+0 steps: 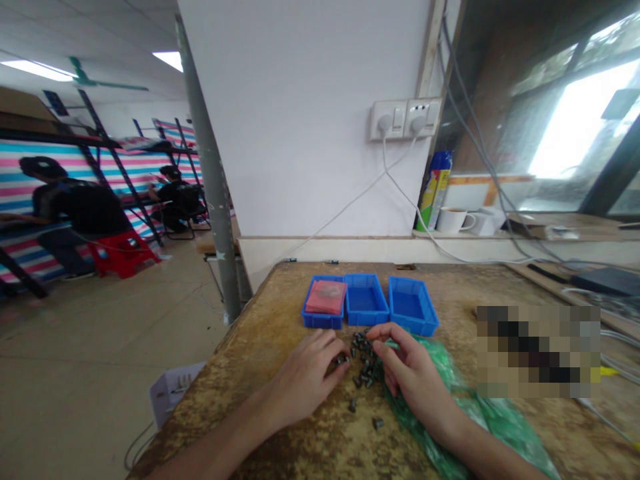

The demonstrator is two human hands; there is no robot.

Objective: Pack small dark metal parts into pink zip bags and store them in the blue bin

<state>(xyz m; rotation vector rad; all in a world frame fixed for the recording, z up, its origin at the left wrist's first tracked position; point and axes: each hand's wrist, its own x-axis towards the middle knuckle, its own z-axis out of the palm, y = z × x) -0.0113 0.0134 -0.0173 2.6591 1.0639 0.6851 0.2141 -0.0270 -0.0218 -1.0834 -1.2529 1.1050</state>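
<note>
A loose pile of small dark metal parts point(369, 367), which look like short screws or studs, lies on the worn wooden table. My left hand point(313, 370) is at the pile's left side, its fingers curled with a few of the small parts between thumb and fingertips. On the other side, my right hand point(413, 373) reaches over the pile's edge, thumb and index finger bent but apart, with nothing visible between them. Crumpled green plastic point(443, 357) lies beneath and beside the right hand. Two single parts sit nearer to me, one of them a small stub point(378, 423).
Behind the pile are three blue trays; the left tray point(323, 322) holds a pink packet point(326, 297). The middle tray point(367, 317) and right tray point(414, 325) stand beside it. A blurred-out patch covers something at right. Cables point(610, 333) run along the right edge. Two people sit far left.
</note>
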